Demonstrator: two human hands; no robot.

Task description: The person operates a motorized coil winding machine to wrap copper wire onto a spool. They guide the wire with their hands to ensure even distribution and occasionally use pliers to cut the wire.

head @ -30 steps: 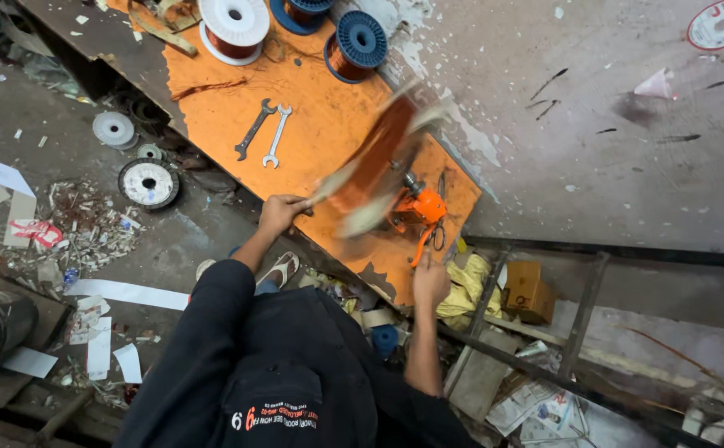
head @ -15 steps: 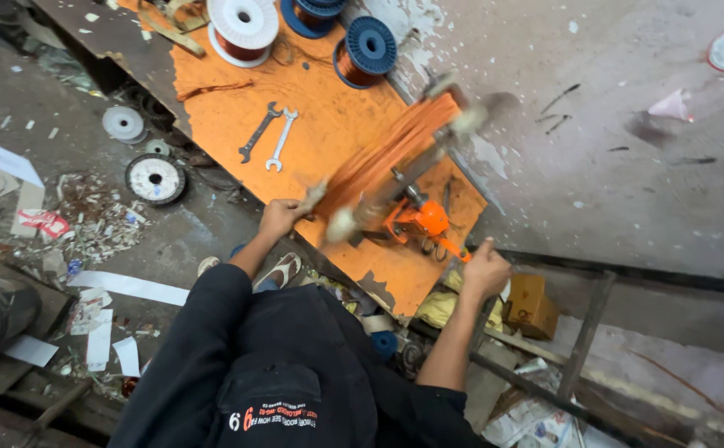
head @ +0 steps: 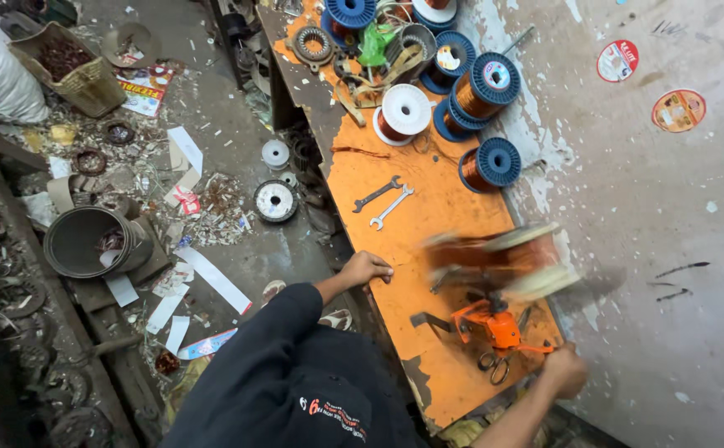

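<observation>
Near the bench's right end, a coil former (head: 503, 257) spins blurred on an orange hand winder (head: 494, 325); the copper wire on it looks thin and fragile, likely best handled by the wooden cheeks. Right hand (head: 567, 371) is closed around the crank. Left hand (head: 368, 269) rests loosely curled, holding nothing, on the orange bench (head: 395, 249), near 2 spanners (head: 385, 200).

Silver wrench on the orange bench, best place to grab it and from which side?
Take the silver wrench by its slim middle shank, from above: it lies flat and diagonal, so pinch across the shank. The dark wrench lies close alongside, so keep fingers narrow. The left hand is nearest.
</observation>
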